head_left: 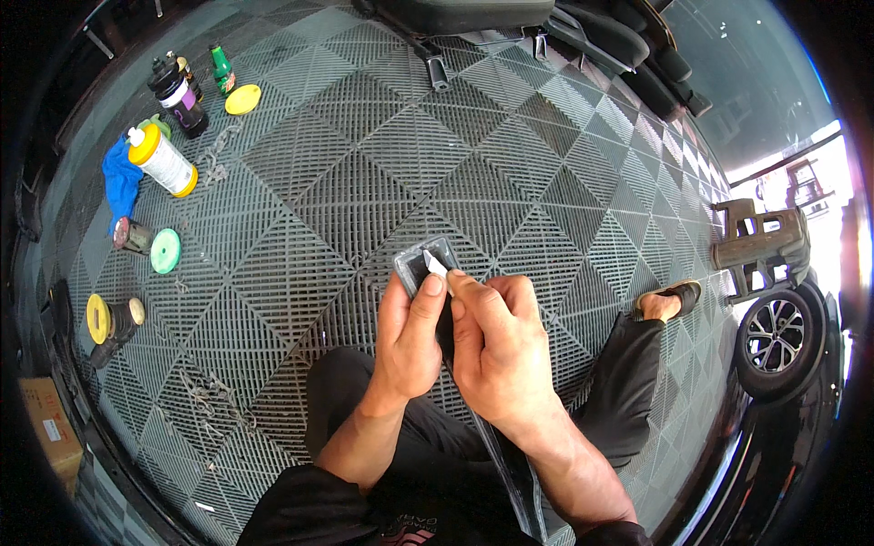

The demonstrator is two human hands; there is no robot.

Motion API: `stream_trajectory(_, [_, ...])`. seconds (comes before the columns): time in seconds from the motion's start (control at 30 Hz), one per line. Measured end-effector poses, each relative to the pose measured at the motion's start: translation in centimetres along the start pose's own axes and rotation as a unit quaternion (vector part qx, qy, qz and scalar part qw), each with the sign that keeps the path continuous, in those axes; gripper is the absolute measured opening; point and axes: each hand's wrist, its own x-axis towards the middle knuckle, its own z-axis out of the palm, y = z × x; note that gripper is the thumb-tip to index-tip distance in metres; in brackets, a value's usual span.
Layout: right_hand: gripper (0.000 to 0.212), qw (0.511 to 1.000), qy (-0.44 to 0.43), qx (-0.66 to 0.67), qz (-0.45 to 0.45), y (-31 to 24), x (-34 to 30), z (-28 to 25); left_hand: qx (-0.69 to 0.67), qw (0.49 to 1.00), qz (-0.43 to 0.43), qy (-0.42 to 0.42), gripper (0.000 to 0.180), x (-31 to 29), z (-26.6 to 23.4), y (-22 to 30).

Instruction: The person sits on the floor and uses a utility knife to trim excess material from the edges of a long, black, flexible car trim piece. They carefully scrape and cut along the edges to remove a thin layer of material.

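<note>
A long black plastic strip [499, 460] runs from my lap up between my hands, its squared far end edged with a greyish, shiny rim. My left hand [407, 332] grips this end from the left side, the thumb lying along its face. From the right, my right hand [501, 346] pinches a small white pointed piece [434, 264] between thumb and forefinger. Its tip rests on or just over the dark recess of the strip's end. Most of the white piece is hidden by my fingers, so its exact kind cannot be made out.
On the grey grid-tile floor [364, 182] at left lie a yellow-capped white bottle [166, 164], a blue cloth [120, 182], a green pad [166, 251] and a polisher with a yellow pad [98, 318]. A car seat [464, 14] stands ahead; a stool [760, 246] and car wheel [774, 341] are at right.
</note>
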Motion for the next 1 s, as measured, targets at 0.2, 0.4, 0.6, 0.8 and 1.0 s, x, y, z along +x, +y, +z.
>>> stream_trajectory(0.2, [0.027, 1.0, -0.009, -0.002, 0.012, -0.2, 0.0, 0.0, -0.005, 1.0, 0.002, 0.001, 0.021, -0.1, -0.1, -0.4])
stream_trajectory(0.4, [0.027, 1.0, -0.011, 0.0, 0.008, -0.1, 0.0, 0.2, 0.0, 1.0, 0.014, 0.004, 0.019, 0.0, -0.2, -0.7])
stream_trajectory(0.6, [0.028, 1.0, -0.015, -0.003, 0.014, -0.1, -0.1, 0.2, -0.01, 1.0, 0.005, 0.006, 0.023, -0.2, -0.5, -0.9])
stream_trajectory(0.8, [0.028, 1.0, -0.003, 0.003, 0.015, 0.2, -0.2, 0.4, 0.002, 1.0, -0.002, -0.003, 0.024, -0.2, -0.6, -0.9])
stream_trajectory(1.0, [0.028, 1.0, -0.014, 0.005, 0.01, 0.1, -0.1, -0.2, 0.01, 1.0, -0.021, 0.005, 0.031, -0.3, -0.4, -1.0])
